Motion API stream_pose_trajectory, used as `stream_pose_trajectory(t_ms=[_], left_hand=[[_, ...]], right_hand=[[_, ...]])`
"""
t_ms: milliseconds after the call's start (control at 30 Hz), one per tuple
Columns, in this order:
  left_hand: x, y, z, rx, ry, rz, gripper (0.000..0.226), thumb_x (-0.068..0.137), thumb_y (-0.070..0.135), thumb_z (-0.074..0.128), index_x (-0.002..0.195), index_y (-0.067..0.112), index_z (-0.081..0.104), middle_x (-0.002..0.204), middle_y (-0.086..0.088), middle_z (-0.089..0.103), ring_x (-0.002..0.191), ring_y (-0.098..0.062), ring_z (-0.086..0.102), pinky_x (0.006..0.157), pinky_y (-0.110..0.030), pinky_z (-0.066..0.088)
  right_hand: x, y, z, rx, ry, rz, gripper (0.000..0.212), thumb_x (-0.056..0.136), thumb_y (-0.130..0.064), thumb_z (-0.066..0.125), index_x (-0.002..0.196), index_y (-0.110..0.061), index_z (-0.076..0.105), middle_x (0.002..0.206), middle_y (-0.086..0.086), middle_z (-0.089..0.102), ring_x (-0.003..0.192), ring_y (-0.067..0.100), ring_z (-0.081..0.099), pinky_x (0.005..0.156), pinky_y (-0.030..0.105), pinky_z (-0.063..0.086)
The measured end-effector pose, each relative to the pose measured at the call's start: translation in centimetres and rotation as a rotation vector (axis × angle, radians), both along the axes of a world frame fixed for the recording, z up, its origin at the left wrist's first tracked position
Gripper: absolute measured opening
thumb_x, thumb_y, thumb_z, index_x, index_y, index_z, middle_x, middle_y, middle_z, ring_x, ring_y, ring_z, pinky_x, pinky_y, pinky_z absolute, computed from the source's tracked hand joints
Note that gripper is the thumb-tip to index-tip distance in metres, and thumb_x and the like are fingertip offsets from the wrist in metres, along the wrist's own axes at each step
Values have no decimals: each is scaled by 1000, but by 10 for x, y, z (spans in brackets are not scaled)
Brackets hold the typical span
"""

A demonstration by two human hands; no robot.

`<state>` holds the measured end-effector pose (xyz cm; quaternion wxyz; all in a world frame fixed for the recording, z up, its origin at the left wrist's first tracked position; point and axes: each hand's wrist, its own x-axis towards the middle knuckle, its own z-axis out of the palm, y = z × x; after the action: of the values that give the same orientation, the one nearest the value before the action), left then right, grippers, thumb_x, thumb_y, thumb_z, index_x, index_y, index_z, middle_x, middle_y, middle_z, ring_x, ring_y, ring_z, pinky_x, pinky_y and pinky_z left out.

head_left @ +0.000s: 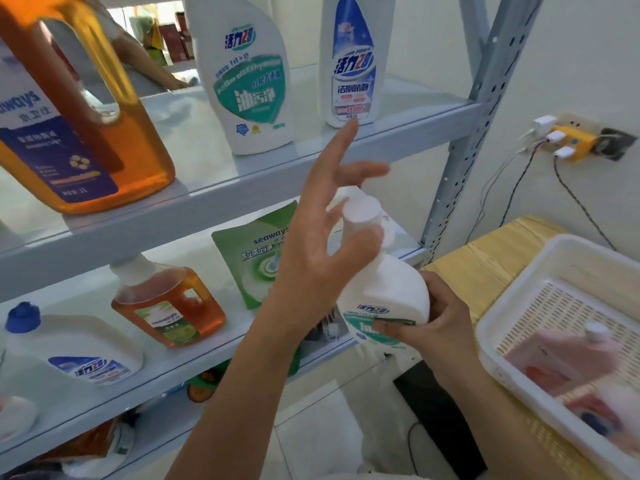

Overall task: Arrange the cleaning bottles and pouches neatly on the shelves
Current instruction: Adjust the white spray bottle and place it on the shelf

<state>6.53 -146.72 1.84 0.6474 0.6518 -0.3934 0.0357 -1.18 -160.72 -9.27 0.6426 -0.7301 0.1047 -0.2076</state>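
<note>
Gripping a white pump bottle (384, 292) round its lower body, right hand (440, 327) holds it tilted in the air before the lower shelf (156, 393). Left hand (318, 251) has fingers spread, thumb against the pump neck. Green pouch (252, 261) stands on that shelf behind.

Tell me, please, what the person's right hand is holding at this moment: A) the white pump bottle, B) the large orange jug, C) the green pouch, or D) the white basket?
A: the right hand grips the lower body of the white pump bottle, while the left hand is spread open by its pump head.
</note>
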Motion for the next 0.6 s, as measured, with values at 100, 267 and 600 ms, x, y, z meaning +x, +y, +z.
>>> stream_pose_trajectory(t_ms=[100,267,600], left_hand=[[2,-11,0,-37,3,16,84,76,27,67,149,19,26,106,3,55,100,-9,53,98,-33,47],[5,-22,-4,-53,29,-161,94,76,23,59,154,16,7,116,0,60,110,-14,56,99,-32,45],[1,-48,-8,-31,155,-391,99,76,27,70,154,22,9,113,3,57,105,-10,54,94,-25,45]], right_hand=[[-8,-3,-1,-20,1,-42,67,49,-12,91,93,-53,60,100,-15,67,96,10,65,71,33,59],[-23,-9,-3,-33,9,-132,69,50,-7,90,93,-52,60,100,-16,66,97,7,63,68,24,58],[-55,-11,1,50,16,-274,63,38,-32,87,94,-46,63,102,-10,69,96,10,65,69,25,57]])
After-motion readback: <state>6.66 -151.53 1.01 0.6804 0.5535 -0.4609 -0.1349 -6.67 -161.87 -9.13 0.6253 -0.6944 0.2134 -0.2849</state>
